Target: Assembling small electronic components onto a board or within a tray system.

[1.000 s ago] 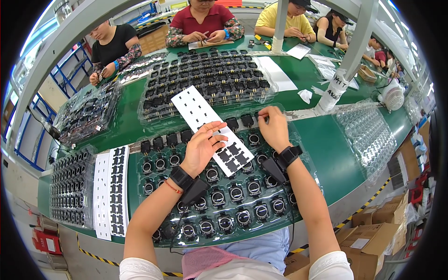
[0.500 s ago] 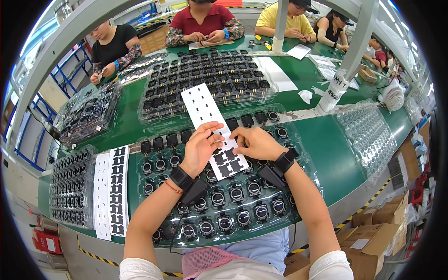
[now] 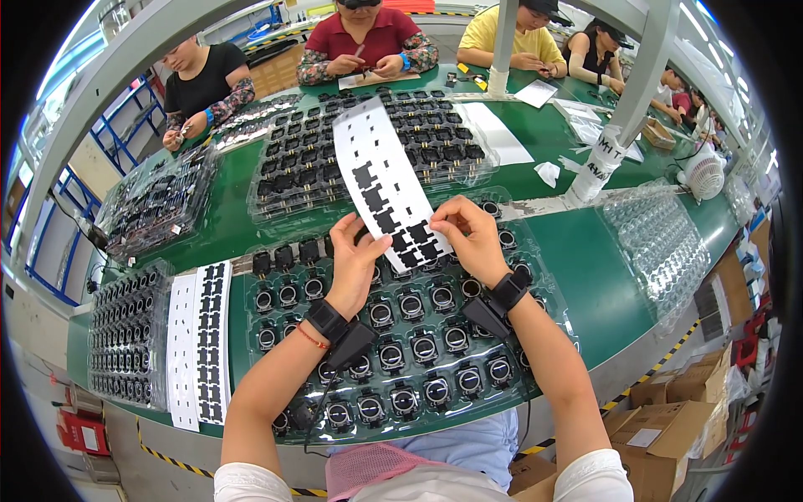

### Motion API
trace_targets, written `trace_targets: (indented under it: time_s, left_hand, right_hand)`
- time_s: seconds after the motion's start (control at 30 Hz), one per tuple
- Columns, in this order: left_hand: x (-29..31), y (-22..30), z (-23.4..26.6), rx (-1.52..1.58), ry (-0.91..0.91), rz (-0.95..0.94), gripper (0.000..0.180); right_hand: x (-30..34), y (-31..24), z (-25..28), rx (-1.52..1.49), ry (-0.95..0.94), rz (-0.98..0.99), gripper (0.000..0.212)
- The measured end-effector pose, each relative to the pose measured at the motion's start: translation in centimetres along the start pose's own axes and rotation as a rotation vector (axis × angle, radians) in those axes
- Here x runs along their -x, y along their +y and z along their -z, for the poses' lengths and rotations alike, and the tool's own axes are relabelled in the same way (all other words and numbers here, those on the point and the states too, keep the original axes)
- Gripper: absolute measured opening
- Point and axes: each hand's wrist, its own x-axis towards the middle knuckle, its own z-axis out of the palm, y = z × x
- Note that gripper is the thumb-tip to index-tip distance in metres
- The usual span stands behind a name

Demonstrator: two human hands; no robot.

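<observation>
A long white sheet of black die-cut stickers [image 3: 374,191] rises tilted and curved above the tray, its far end bare but for small black marks. My left hand [image 3: 355,266] grips its left edge, thumb in front and fingers partly hidden behind. At the right edge, beside the lower stickers, the fingers of my right hand [image 3: 470,241] are pinched together; whether a loose sticker is between them is hidden. Beneath both hands lies a clear plastic tray [image 3: 335,368] holding rows of black square parts with round silver-rimmed centres [image 3: 391,355].
More sticker sheets [image 3: 182,351] lie at the left beside another filled tray [image 3: 125,335]. Stacked trays of black parts [image 3: 284,159] stand beyond. Bubbled clear trays [image 3: 661,243] are at the right, past a taped post [image 3: 595,171]. Several co-workers sit across the green table [image 3: 602,322].
The sheet has been lifted from its flatter position and now bends upward, showing more stickers. My left hand has closed on its left edge; my right hand has moved up and right.
</observation>
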Motion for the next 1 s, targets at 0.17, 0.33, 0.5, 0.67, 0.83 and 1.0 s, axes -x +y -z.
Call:
trace_targets:
  time_s: [0.17,0.33,0.5,0.67,0.83,1.0]
  left_hand:
    - [0.6,1.0,-0.4,0.042,-0.216,0.207,0.037]
    - [0.7,1.1,-0.3,0.035,-0.223,0.258,0.025]
    - [0.9,0.9,-0.6,-0.025,-0.279,0.251,0.021]
    - [0.6,0.3,0.5,-0.128,-0.307,0.256,0.023]
    - [0.7,0.2,0.3,-0.115,-0.318,0.245,0.022]
    - [0.6,0.1,0.4,-0.135,-0.313,0.244,0.022]
  right_hand:
    - [0.1,-0.4,0.1,0.026,-0.117,-0.047,0.008]
    - [0.1,-0.7,-0.1,0.025,-0.191,-0.049,0.016]
    - [0.3,-0.9,-0.1,0.026,-0.266,-0.055,0.031]
    - [0.3,-0.7,-0.3,0.076,-0.305,-0.030,0.029]
    - [0.5,-0.7,-0.5,0.123,-0.308,-0.008,0.028]
    - [0.6,-0.1,-0.7,0.158,-0.290,0.008,0.026]
